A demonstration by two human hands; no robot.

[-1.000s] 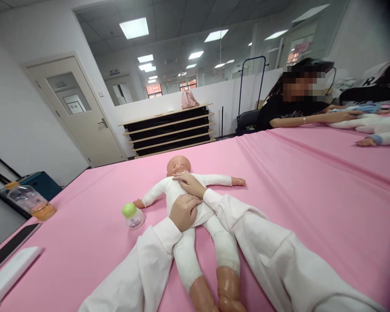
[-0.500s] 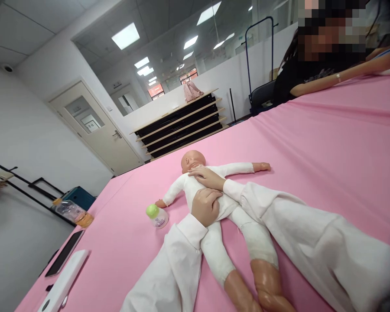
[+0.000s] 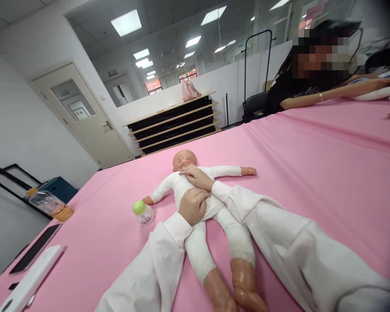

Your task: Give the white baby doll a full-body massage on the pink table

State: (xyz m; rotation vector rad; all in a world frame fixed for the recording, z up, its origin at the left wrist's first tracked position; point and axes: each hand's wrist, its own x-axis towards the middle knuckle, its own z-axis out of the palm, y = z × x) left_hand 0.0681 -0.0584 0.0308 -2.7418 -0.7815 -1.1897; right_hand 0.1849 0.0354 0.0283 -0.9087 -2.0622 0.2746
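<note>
A baby doll in a white suit [image 3: 196, 247] lies on its back on a pink cloth, head away from me, arms spread. My left hand [image 3: 193, 205] rests on the doll's belly, fingers together and slightly curved. Higher up, my right hand [image 3: 197, 178] lies flat across the doll's chest, with its fingertips near the neck. Neither hand grips anything. Beside the doll's arm on the left stands a small bottle with a green cap [image 3: 143, 212].
At the left edge are a drink bottle [image 3: 50, 204], a dark phone [image 3: 35, 248] and a long white device [image 3: 34, 279]. Across the pink table [image 3: 338, 173], a person in black [image 3: 299, 84] leans with arms stretched over it. Stacked boards [image 3: 173, 123] stand behind.
The view has shifted, so the doll, table items and both hands appear further left. Both hands keep their places on the doll. More of the person's surroundings shows at the right.
</note>
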